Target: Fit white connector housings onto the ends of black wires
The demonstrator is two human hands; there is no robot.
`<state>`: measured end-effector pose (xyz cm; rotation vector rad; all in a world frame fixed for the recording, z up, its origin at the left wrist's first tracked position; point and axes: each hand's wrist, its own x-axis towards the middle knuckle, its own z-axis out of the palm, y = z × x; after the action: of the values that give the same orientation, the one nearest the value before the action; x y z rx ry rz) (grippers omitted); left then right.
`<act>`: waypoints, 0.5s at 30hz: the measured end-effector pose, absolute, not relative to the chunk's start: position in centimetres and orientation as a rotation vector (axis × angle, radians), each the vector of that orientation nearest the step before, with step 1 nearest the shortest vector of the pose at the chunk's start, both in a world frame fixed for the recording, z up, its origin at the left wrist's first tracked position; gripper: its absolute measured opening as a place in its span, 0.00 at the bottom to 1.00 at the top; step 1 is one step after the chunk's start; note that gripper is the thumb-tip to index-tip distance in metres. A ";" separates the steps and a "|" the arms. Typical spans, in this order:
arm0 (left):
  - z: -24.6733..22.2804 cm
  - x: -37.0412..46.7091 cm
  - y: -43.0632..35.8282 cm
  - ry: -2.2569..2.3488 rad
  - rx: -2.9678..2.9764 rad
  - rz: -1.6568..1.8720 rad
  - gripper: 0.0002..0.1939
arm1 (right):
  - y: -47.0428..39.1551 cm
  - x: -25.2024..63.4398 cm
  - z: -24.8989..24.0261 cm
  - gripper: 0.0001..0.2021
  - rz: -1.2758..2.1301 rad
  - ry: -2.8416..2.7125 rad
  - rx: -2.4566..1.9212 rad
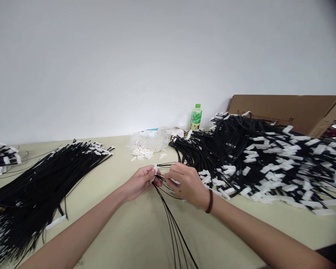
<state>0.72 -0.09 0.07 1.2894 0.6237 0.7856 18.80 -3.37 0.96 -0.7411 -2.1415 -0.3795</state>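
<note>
Between thumb and fingers, my left hand (142, 181) grips a small white connector (156, 169). Several thin black wires (168, 213) run from it, some hanging down toward the table's front edge and some reaching right. Close beside it, my right hand (186, 183) is closed in a pinch on one or more of the black wires. Its fingertips are partly hidden, so the exact wire end cannot be made out. A bit of white shows under the right fingers. Behind both hands, loose white connector housings (142, 152) lie in front of a clear plastic bag (151, 140).
A large heap of black cables with white connectors (240, 149) covers the right side. On the left lies a long bundle of black wires (44, 186). A green-capped bottle (196, 117) and a cardboard box (280, 108) stand by the wall.
</note>
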 end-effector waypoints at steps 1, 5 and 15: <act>0.1 0.7 -0.2 0.628 1.297 0.783 0.13 | -3.4 18.8 0.9 0.12 -0.374 -2.150 -0.740; 0.3 0.9 -0.4 0.636 1.331 0.788 0.13 | -3.4 18.7 0.8 0.14 -0.360 -2.156 -0.743; 0.3 1.0 -0.4 0.626 1.335 0.780 0.13 | -3.4 18.6 0.8 0.14 -0.343 -2.164 -0.776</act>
<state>0.99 -0.37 0.25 1.3348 0.6263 0.7803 18.57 -3.39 0.81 -0.7758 -2.1639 -0.3428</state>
